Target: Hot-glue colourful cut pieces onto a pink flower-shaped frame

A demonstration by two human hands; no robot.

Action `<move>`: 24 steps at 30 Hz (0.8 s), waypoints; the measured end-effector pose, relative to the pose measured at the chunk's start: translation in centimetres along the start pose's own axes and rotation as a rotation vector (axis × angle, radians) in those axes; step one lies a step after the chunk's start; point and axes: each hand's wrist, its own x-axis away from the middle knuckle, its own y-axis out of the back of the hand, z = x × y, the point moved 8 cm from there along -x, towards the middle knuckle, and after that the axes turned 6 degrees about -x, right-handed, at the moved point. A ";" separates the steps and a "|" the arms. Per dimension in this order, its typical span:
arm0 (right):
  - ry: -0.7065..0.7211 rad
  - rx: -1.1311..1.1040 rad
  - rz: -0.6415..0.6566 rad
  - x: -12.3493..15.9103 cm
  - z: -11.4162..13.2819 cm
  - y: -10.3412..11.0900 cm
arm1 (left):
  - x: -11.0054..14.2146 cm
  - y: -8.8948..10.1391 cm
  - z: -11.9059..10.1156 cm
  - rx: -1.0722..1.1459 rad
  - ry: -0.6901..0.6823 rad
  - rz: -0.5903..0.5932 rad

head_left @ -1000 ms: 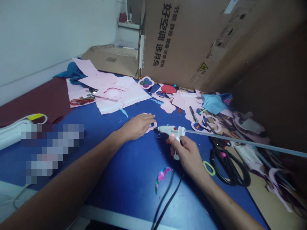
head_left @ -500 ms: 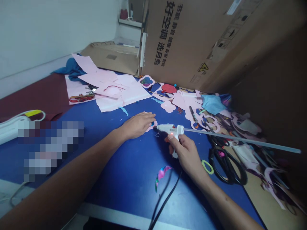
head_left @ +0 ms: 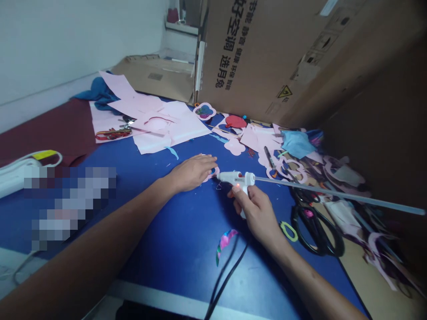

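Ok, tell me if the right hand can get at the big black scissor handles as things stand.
Probably not: the right hand is closed around the white glue gun and would likely need to let go first. The black scissor handles lie close by on its right, mostly uncovered.

**Head-high, facing forward and down**

And we're up on the wearer's own head, one camera tipped over the blue tabletop. The forearms sweep in from the lower edges, so we look from above and behind the left hand and right hand, both within arm's reach! Beyond them, the view runs to the cardboard box; beyond and leftward of the left hand, the pale wall.
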 end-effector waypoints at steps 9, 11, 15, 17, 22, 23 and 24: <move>-0.008 0.011 -0.016 0.0 -0.1 0.1 | -0.1 -0.1 0.1 -0.001 -0.003 0.003; -0.009 0.012 -0.013 0.1 -0.1 0.0 | 0.0 -0.1 0.1 0.003 -0.006 -0.003; 0.000 0.017 -0.014 0.1 0.0 0.0 | 0.0 0.0 0.0 -0.004 -0.007 -0.006; 0.002 0.018 -0.017 0.1 0.0 0.0 | 0.0 0.0 0.0 -0.013 -0.003 0.001; 0.017 0.007 -0.024 0.1 0.1 0.1 | 0.0 -0.1 0.1 -0.023 0.004 0.015; 0.022 0.004 -0.026 0.1 0.1 0.1 | 0.0 0.0 0.0 -0.024 0.002 0.015; 0.027 0.001 -0.026 0.1 0.1 0.1 | 0.0 0.0 0.0 -0.025 0.000 0.016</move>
